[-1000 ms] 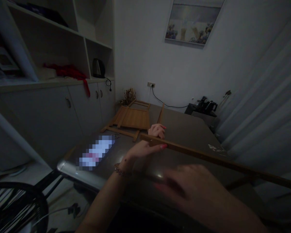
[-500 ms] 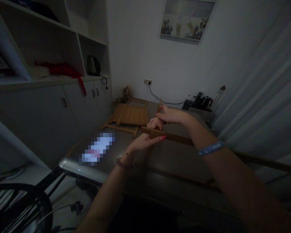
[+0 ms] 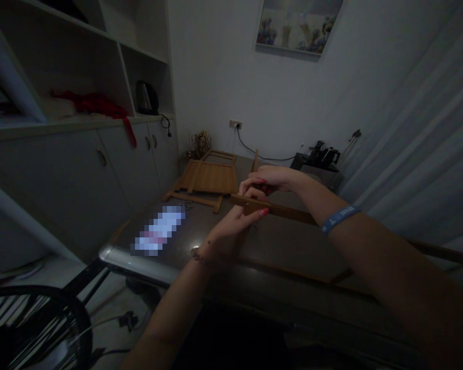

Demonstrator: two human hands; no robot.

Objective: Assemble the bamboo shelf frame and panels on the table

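Note:
My left hand (image 3: 236,220) grips a brown wooden bar (image 3: 291,213) close to its left end, with the thumb along the near face and the fingers curled behind. Just beyond the bar, my right hand (image 3: 280,178) is closed, its fingertips meeting those of my left hand. Whatever lies between the right fingers is hidden. A second wooden piece (image 3: 255,162) sticks up behind both hands. Farther left on the table, a slatted wooden panel with a frame (image 3: 215,178) lies flat. Small metal parts (image 3: 187,205) rest in front of it.
A pixelated bright rectangle (image 3: 160,231) lies near the left edge of the table (image 3: 200,234). Black fan-like wire guard (image 3: 87,329) stands low on the left. Cabinets (image 3: 61,174) line the left wall. A dark appliance (image 3: 324,156) sits at the back right, beside a pale curtain (image 3: 420,139).
My right hand has turned, its fingers curling down closer to the left fingers. Both hands and the wooden bar have shifted slightly right in view.

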